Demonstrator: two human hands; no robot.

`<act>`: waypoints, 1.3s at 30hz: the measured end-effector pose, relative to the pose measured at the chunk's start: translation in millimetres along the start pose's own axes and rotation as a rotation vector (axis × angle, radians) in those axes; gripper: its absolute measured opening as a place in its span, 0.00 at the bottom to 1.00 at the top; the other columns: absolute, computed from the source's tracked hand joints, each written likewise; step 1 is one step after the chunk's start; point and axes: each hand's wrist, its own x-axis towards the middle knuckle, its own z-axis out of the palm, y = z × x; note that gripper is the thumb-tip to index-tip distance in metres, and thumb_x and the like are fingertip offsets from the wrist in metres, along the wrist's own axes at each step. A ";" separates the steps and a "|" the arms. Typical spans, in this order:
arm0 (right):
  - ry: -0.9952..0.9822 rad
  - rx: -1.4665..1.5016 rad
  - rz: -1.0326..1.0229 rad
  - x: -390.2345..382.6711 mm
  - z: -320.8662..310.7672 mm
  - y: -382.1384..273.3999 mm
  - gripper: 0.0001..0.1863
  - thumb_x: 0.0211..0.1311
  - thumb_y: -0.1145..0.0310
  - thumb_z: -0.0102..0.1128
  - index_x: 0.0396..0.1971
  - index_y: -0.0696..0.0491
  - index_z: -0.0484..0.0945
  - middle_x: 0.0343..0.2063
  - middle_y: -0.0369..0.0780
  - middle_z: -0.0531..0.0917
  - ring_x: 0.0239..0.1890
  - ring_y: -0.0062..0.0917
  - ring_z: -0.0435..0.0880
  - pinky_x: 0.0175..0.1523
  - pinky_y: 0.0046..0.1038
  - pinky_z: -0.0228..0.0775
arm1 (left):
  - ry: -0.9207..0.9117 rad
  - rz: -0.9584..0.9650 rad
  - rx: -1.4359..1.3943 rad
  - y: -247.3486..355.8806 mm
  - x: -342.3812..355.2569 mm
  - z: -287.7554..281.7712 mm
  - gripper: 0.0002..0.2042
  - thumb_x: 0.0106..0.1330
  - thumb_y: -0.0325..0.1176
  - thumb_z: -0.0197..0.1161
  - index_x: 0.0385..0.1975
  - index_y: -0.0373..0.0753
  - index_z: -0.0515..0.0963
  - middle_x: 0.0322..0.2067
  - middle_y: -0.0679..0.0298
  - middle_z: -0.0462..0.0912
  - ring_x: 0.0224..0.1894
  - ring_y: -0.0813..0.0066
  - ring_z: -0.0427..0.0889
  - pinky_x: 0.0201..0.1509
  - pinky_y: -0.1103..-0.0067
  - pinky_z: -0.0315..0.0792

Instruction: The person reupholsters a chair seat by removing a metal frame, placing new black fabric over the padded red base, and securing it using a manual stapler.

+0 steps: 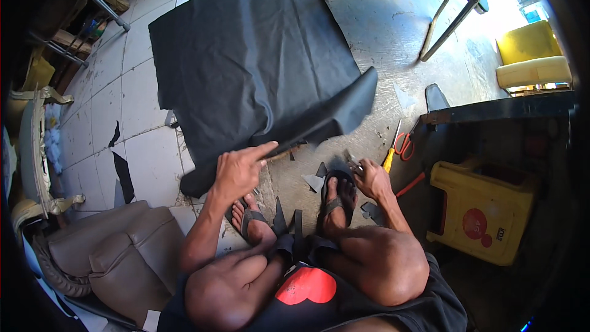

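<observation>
A large black sheet of leather-like material [246, 61] lies spread over the floor, its near right edge raised and folded. My left hand [243, 169] is at the near edge of this sheet, index finger stretched out and the other fingers partly bent. My right hand [370, 178] is closed on a small metal tool [353, 161], blurred at its tip, above my right sandal. To its right lie a yellow-handled screwdriver [388, 158] and orange-handled scissors [404, 144]. Black and grey scraps [313, 181] lie around my feet.
Brown cushions [117, 252] and a carved furniture frame [38, 147] stand at left. At right are a yellow plastic stool [479, 209], a dark bench edge [498, 101] and a yellow padded seat [531, 71]. Metal frames [452, 18] stand at the top right; tiles [141, 110] meet concrete underfoot.
</observation>
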 end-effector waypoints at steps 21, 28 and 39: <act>-0.082 -0.325 -0.483 86.0 78.6 -78.5 0.54 0.55 0.36 0.72 0.76 0.50 0.64 0.73 0.46 0.68 0.77 0.42 0.62 0.80 0.58 0.47 | -0.122 -0.044 0.547 -69.6 -36.6 123.3 0.44 0.61 0.62 0.71 0.75 0.46 0.68 0.67 0.49 0.71 0.71 0.53 0.67 0.71 0.51 0.58; -0.311 -0.385 -0.350 114.8 52.8 -103.8 0.54 0.38 0.40 0.85 0.65 0.52 0.72 0.57 0.44 0.77 0.64 0.42 0.74 0.65 0.52 0.65 | -0.217 -0.172 0.479 -65.5 -5.1 114.7 0.48 0.42 0.62 0.83 0.60 0.37 0.75 0.51 0.56 0.75 0.57 0.55 0.72 0.60 0.58 0.64; -0.139 -0.070 -0.613 78.8 17.7 -83.4 0.23 0.58 0.49 0.74 0.40 0.54 0.81 0.39 0.42 0.83 0.48 0.43 0.86 0.49 0.44 0.80 | -0.043 0.070 0.295 -44.0 -20.4 85.9 0.26 0.61 0.56 0.73 0.29 0.35 0.77 0.28 0.54 0.82 0.36 0.49 0.85 0.38 0.58 0.80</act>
